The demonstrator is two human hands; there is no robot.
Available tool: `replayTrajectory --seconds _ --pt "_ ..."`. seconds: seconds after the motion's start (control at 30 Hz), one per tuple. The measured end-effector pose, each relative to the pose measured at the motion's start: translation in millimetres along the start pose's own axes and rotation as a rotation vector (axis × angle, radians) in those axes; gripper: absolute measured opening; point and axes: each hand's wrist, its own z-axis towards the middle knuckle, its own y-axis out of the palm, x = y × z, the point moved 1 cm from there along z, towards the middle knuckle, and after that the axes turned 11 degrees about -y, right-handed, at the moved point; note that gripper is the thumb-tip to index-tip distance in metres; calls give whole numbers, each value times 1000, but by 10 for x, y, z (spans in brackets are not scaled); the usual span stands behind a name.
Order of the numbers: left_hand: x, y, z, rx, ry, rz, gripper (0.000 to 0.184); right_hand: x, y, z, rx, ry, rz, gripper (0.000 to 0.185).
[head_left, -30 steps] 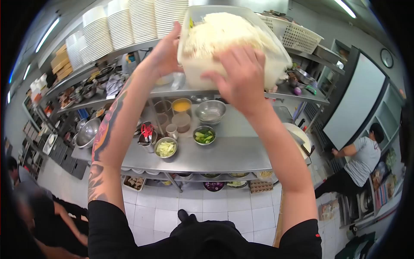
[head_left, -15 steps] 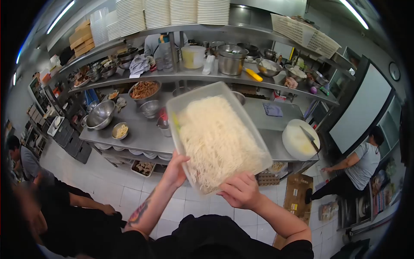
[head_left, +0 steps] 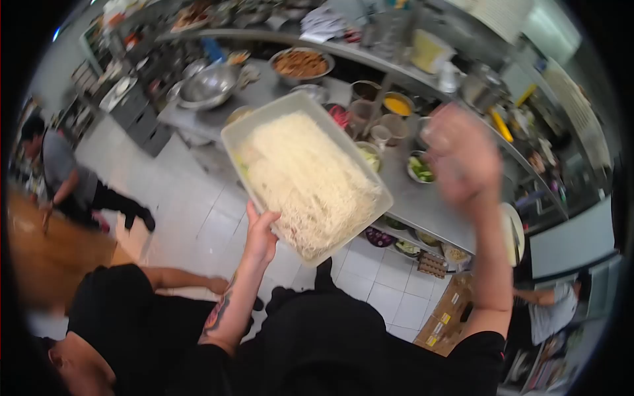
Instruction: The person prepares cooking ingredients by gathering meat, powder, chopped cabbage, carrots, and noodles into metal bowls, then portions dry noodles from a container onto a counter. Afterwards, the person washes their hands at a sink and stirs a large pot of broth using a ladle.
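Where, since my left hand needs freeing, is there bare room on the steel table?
The broadest bare patch of steel table lies between the bowl of greens and the white board, though the right hand hides some. A narrower strip borders the large steel bowl, along the front edge. It is crowded around the orange-filled container and nearby cups.

The right hand (head_left: 462, 155), on the tub's (head_left: 342, 144) edge half a second earlier, had come off it and swung out to the right, leaving only the left hand (head_left: 261, 235) holding on. The orange liquid (head_left: 398, 103) and green vegetables (head_left: 421, 167), previously hidden, had come into view.
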Motion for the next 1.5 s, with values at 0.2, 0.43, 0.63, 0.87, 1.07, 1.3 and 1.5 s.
replayTrajectory --seconds 0.2,0.43,0.63,0.87,1.07,1.3,1.5 --pt "-48 -73 84 78 70 -89 84 3069 -147 -154 292 395 -1205 63" --pt "-149 -272 355 212 212 -168 86 4371 175 -210 386 948 -657 116" --pt "-112 -809 677 257 217 -288 87 4906 292 -648 308 1275 -1125 104" --pt "66 -1999 1051 295 160 -270 90 2902 733 -465 670 589 -508 56" --pt "518 -3026 1742 339 122 -122 95 358 3556 395 202 959 628 37" --pt "1129 -3304 2460 220 18 -39 99 -1043 5124 447 -499 850 913 50" --pt "948 -3098 3113 214 -27 -73 96 -850 5576 512 -350 852 731 49"
